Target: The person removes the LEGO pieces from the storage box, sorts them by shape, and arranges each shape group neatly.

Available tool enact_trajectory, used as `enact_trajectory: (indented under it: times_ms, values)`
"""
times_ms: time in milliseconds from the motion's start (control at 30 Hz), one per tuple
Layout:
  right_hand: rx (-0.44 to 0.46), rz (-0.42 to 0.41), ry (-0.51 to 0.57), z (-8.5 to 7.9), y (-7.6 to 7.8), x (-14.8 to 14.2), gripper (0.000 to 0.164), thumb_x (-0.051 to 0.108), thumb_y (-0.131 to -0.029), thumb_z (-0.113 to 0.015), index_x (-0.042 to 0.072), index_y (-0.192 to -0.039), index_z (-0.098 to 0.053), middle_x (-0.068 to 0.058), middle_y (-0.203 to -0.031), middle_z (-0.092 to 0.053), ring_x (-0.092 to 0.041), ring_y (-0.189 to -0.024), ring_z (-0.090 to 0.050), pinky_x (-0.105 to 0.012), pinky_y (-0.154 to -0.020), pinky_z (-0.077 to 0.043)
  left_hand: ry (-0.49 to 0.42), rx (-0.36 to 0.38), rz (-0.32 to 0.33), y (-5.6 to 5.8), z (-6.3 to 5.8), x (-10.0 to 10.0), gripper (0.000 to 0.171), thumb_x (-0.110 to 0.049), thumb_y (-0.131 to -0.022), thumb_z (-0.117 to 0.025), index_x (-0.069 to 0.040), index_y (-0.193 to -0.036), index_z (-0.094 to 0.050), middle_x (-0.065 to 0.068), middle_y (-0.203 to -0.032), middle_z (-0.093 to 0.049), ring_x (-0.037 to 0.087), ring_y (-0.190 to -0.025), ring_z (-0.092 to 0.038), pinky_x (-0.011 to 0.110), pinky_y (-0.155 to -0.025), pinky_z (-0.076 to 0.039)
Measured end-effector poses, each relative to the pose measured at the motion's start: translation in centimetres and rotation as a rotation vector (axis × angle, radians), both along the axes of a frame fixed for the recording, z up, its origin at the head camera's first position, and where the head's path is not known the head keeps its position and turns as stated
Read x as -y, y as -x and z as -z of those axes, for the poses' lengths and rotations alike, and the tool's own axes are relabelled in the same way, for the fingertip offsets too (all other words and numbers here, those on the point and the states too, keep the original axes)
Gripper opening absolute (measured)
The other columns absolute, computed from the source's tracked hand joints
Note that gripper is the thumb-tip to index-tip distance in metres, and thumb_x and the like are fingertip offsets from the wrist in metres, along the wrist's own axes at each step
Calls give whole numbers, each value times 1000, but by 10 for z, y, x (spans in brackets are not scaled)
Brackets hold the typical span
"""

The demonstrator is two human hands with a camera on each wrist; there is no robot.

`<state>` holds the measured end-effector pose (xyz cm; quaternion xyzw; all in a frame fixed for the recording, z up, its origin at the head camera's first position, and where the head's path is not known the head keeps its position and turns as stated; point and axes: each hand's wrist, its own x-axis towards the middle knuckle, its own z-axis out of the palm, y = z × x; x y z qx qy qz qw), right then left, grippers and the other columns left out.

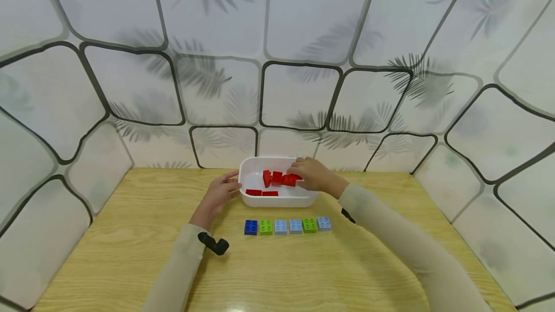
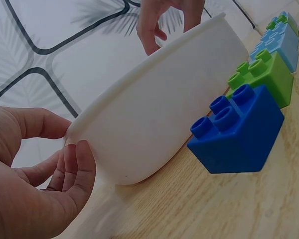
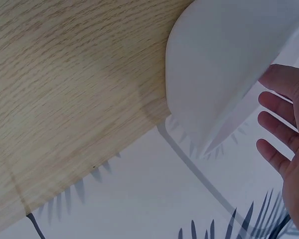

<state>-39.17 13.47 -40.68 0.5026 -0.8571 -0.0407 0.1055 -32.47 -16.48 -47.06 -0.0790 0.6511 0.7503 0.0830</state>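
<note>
A white plastic bin (image 1: 277,202) holds several red toy building bricks (image 1: 276,177). At its left end, my left hand (image 1: 218,195) grips the rim. In the left wrist view the thumb is up at the rim, with curled fingers (image 2: 79,164) against the outer wall. My right hand (image 1: 313,174) reaches over the right end into the bin, its fingertips right at the rightmost red bricks (image 1: 289,179). In the right wrist view its thumb passes behind the rim and several fingers are spread; I cannot tell whether it pinches a brick.
In front of the bin, a straight row on the wooden table (image 1: 277,273) begins with a dark blue brick (image 1: 250,227), then green (image 1: 266,227) and light blue bricks (image 1: 280,227), several in all. A patterned wall covering (image 1: 225,148) rises directly behind the table.
</note>
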Motion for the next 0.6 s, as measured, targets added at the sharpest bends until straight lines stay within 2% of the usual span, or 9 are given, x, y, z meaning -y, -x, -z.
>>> enact_trajectory:
  times_ms: [367, 600]
  values:
    - [85, 58, -55, 7, 7, 8, 25, 6, -90, -73, 6, -115, -73, -9, -113, -73, -28, -107, -64, -46, -92, -54, 3, 12, -8, -1, -2, -1, 55, -3, -100, -59, -8, -153, -45, 16, -136, -51, 23, -116, -55, 38, -107, -51]
    - [63, 88, -113, 8, 11, 13, 26, 7, -90, -73, 10, -116, -74, -6, -114, -74, -26, -108, -63, -45, -92, -54, -4, 4, -15, -2, -1, -1, 55, -3, -100, -58, -7, -153, -45, 18, -137, -51, 24, -117, -55, 38, -106, -51]
